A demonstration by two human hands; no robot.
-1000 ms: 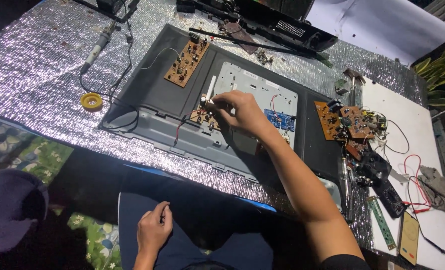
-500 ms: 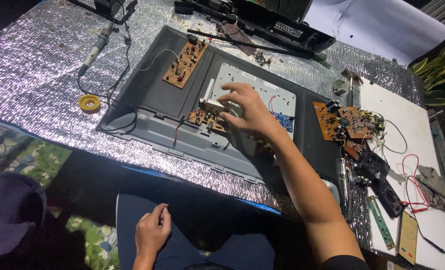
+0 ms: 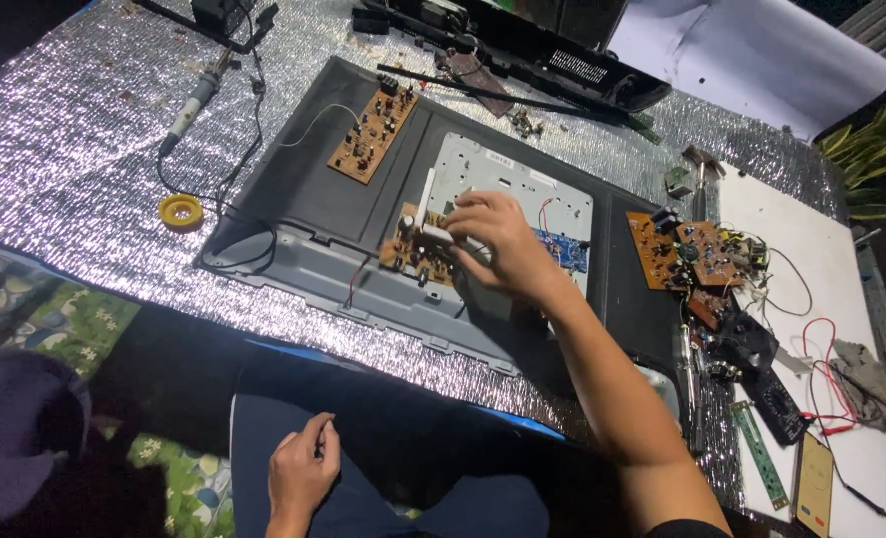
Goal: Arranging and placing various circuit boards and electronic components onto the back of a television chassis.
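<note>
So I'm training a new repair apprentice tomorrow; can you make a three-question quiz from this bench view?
1. True or false: the right hand touches the small brown circuit board on the grey panel back.
2. Where does the left hand rest? A) on the soldering iron B) on the lap C) on the yellow solder reel
3. Fill in: the bench is covered with silvery ____.

Key: 1 true; 2 B; 3 foil.

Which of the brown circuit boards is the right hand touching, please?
The small brown board at the panel's middle, under the right hand's fingertips. The long board lies apart at upper left; the board pile sits off to the right.
</note>
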